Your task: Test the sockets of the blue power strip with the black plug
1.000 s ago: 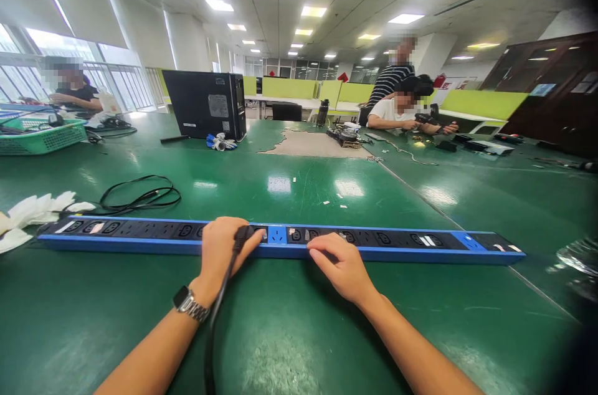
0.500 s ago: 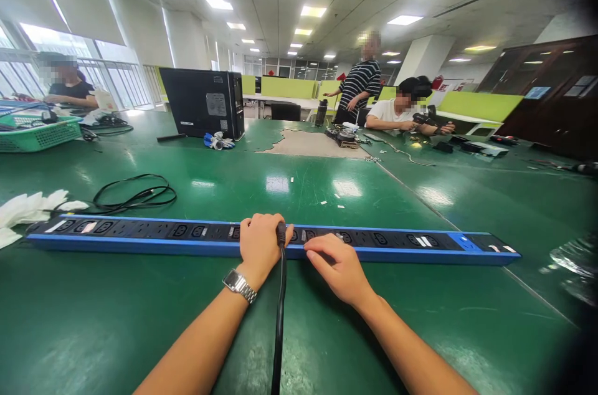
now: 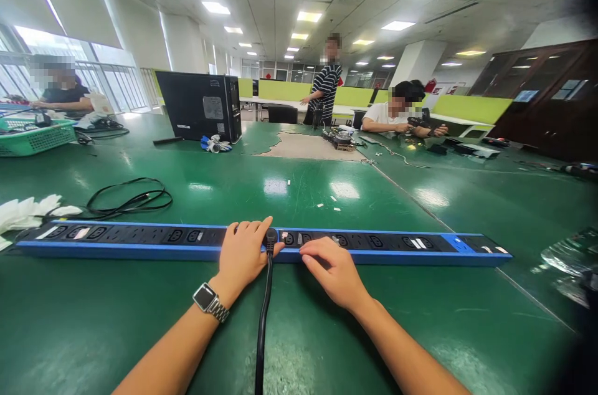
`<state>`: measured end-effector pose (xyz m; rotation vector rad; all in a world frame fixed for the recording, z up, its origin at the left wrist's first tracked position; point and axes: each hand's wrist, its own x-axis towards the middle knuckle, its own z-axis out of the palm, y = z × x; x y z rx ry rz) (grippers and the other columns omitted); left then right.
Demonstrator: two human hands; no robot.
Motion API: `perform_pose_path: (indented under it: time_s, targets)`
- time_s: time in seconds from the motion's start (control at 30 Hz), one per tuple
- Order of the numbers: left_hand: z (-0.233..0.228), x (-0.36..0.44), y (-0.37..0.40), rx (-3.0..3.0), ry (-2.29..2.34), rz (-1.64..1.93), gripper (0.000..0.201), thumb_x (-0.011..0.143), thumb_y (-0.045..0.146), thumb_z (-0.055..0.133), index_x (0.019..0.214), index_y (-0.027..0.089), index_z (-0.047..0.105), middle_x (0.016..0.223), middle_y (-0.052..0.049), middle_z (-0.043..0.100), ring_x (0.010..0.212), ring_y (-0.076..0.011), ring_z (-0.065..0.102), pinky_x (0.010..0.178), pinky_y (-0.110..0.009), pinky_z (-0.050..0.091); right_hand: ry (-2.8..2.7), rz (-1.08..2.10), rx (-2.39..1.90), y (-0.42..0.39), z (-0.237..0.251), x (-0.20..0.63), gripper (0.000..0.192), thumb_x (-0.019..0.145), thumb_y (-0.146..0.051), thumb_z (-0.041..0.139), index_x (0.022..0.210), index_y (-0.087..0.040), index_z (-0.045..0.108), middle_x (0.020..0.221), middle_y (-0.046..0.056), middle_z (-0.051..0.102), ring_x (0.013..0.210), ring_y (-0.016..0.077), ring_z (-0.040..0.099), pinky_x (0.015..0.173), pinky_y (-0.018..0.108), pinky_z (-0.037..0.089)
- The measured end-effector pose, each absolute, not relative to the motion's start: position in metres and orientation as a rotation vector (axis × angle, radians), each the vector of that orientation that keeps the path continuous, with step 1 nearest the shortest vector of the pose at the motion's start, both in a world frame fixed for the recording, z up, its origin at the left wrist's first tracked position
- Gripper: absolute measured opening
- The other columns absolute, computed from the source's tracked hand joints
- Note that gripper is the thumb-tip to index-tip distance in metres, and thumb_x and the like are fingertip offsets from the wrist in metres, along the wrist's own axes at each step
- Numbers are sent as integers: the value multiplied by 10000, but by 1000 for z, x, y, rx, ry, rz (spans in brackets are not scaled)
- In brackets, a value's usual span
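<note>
A long blue and black power strip (image 3: 140,239) lies across the green table in front of me. My left hand (image 3: 243,255), with a watch on its wrist, rests on the strip and pinches a black plug (image 3: 270,238) seated in a socket near the middle. The plug's black cable (image 3: 262,326) runs down toward me. My right hand (image 3: 334,270) lies just to the right, fingertips pressing the strip's front edge and holding nothing.
A coiled black cable (image 3: 131,200) and white gloves (image 3: 25,211) lie at the left. Farther back stand a black computer case (image 3: 199,105) and a green basket (image 3: 35,136). People sit and stand at the far desks. Shiny plastic bags (image 3: 567,261) lie at the right.
My left hand has carried the plug to the right along the strip, from one socket to another near the middle. My right hand has stayed on the strip. A standing person has walked left.
</note>
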<state>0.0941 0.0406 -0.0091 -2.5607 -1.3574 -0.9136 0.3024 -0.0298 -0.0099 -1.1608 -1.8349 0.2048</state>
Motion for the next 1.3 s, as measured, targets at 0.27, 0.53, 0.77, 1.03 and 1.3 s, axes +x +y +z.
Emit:
perform_pose_path:
  time_s: [0.27, 0.53, 0.77, 1.03, 1.3]
  targets:
    - [-15, 86, 38, -2672, -1256, -1131, 312, 871, 303, 602, 1179, 261, 626, 1099, -48, 712, 1067, -236, 615, 945, -401, 429, -1840, 199, -1167, -29, -10, 303, 145, 892, -269, 573, 871, -229, 711, 898, 49, 743, 854, 198, 668, 779, 366, 539]
    - [-21, 86, 40, -2662, -1257, -1260, 290, 887, 234, 568, 1163, 256, 655, 1057, -42, 725, 1006, -218, 633, 874, -383, 450, -1851, 194, -1158, -30, -10, 303, 128, 889, -242, 576, 875, -230, 702, 898, 42, 740, 845, 190, 662, 773, 355, 533]
    - [-20, 89, 35, -2557, -1235, -1633, 290, 915, 347, 583, 1169, 216, 631, 1010, -56, 722, 927, -189, 642, 849, -332, 470, -1856, 198, -1158, -29, -11, 304, 121, 888, -234, 577, 883, -224, 698, 901, 36, 737, 854, 184, 656, 783, 350, 525]
    - [-18, 84, 39, -2376, -1344, -1821, 338, 918, 407, 558, 1178, 204, 635, 1017, -64, 714, 910, -187, 656, 838, -306, 498, -1853, 218, -1155, -29, -12, 305, 121, 888, -235, 580, 881, -226, 700, 898, 33, 737, 854, 184, 656, 783, 349, 524]
    - [-2, 35, 60, -2133, -1855, -1818, 422, 900, 500, 495, 1117, 181, 665, 1068, -76, 723, 982, -238, 667, 903, -353, 511, -1862, 217, -1143, -30, -13, 306, 122, 894, -243, 579, 870, -230, 698, 892, 30, 737, 850, 183, 656, 778, 348, 520]
